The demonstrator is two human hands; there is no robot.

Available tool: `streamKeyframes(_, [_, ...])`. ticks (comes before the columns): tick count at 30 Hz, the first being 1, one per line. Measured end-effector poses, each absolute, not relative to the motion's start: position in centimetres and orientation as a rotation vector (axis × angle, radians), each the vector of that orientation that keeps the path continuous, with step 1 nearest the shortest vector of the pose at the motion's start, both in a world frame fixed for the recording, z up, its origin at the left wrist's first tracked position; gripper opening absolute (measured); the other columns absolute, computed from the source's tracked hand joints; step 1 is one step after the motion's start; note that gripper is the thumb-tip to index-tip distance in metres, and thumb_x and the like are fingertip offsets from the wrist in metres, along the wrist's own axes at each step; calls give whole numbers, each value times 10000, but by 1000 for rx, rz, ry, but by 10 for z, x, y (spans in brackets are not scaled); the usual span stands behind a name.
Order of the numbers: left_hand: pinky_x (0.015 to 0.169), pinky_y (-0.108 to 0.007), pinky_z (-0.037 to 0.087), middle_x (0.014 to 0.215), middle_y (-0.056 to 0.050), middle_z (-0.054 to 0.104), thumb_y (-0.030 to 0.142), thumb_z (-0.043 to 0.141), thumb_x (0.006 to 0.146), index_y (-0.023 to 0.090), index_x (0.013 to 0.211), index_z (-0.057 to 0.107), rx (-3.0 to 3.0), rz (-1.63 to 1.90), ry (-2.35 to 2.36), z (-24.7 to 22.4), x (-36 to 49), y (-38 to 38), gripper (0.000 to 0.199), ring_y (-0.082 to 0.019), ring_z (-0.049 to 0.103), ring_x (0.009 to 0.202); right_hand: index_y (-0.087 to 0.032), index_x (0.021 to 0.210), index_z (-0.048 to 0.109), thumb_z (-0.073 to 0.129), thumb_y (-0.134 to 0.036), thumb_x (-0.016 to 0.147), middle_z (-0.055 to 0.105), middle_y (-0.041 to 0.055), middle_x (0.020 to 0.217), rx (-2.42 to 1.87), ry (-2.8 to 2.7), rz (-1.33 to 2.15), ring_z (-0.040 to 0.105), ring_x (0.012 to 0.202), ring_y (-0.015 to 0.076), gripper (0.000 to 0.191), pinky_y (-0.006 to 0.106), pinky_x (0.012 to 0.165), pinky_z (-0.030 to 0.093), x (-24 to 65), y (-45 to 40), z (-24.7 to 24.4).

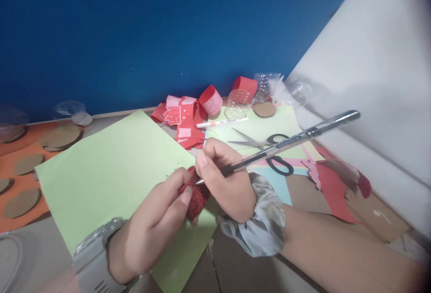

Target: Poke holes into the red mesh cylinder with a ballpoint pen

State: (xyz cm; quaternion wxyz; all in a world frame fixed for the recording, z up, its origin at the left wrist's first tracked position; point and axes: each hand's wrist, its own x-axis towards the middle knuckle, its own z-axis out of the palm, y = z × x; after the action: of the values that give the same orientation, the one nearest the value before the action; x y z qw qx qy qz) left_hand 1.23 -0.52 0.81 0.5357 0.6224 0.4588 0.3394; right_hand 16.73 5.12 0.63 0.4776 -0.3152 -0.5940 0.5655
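Thumb and fingers of the left hand [155, 225] are clamped on a grid-textured red-and-black piece [196, 204] above the right part of the green sheet [111, 180]; it is judged light and pliable, best taken by its edge. A smooth pen [311, 132], likely stiff and slippery, is pinched between the right hand's [232, 194] thumb and fingers. Right of the sheet, metal-bladed scissors [258, 144] are laid; beyond it, curled red paper rings [215, 104] are seen

Red checked piece [198, 204] partly hidden behind the hands [155, 221]
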Motion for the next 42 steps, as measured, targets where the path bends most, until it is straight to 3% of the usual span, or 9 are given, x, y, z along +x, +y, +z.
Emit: streamKeyframes(42, [675,-301,371,761,31,533,275,365,1085,232,822,490,1460,822,1090,9,16,-6,294,-166,458,693,-221,683,389,556,-240,983,363,-78,607,-760,-1462,1383,318,550,90,344,234,509,282,166,51,3])
